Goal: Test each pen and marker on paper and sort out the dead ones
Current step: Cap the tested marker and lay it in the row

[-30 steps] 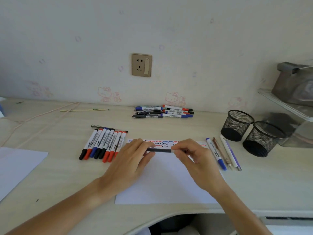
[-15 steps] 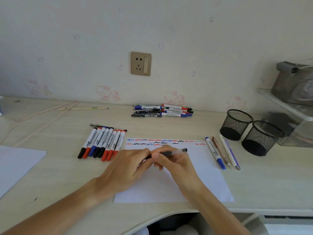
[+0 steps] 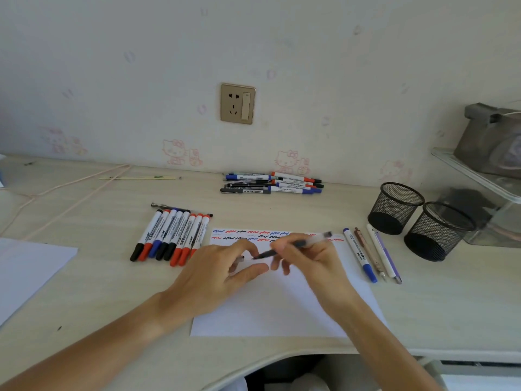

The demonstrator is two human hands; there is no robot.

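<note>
- The row of whiteboard markers (image 3: 172, 235) lies on the bench (image 3: 84, 292) just left of the test paper (image 3: 282, 311); if the left forearm swings out it could roll them and blur which group is which.
- The left hand (image 3: 222, 275) rests on the paper with curled fingers, and it seems to pinch a small cap, though that is too blurred to be sure; a dropped cap could roll off the bench edge.
- The right hand (image 3: 313, 258) grips the uncapped pen (image 3: 287, 247), tip aimed at the left fingers (image 3: 248, 273) and close to them, so ink could mark skin rather than paper.
- The scribble rows (image 3: 253, 235) are crowded, so a faint new line there could be misread.
- The four pens (image 3: 372, 255) lie just right of the paper; the right elbow could nudge them toward the mesh cups (image 3: 417, 221).
</note>
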